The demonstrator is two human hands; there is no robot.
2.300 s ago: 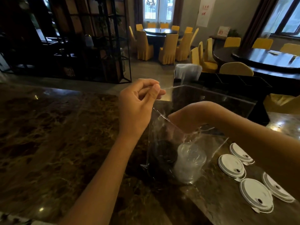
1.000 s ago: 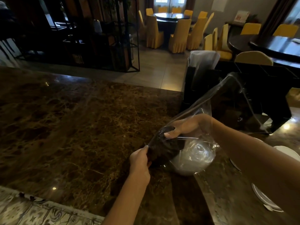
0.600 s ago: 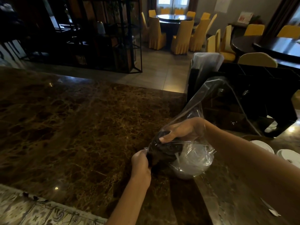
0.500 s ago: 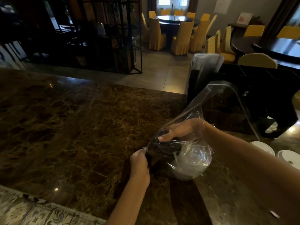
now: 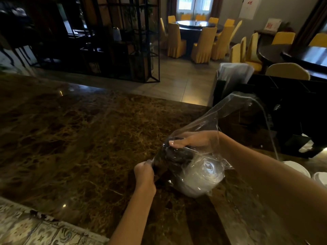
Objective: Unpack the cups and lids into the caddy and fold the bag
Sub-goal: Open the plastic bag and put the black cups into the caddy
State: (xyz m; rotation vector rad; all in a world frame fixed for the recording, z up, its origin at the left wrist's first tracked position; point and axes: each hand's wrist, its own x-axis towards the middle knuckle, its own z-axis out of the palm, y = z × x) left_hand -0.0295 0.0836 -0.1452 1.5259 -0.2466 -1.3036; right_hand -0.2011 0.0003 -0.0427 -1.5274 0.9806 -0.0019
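The right hand is buried inside the clear bag, fingers curled down over a dark stack — lids or cups, which cannot be told through the film. A closed grip looks likely, but how firmly the stack is held is hidden by plastic. The left hand is pinched shut on the bag's lower corner from outside, pinning it to the tabletop. Beside the dark stack, a pale translucent stack is seen lying against the bag's bottom.

Risks are judged from here. If the dark stack is drawn out fast, the film could cling and be dragged along, and the pale stack could be tipped out onto the tabletop. If the corner pinch is lost, the whole bag may be lifted with the hand. A loose grip could let the stack be fanned apart inside.

The black caddy stands behind the bag, near but apart; the bag's raised mouth could be snagged on its edge. White lids lie at the far right, not yet loaded.
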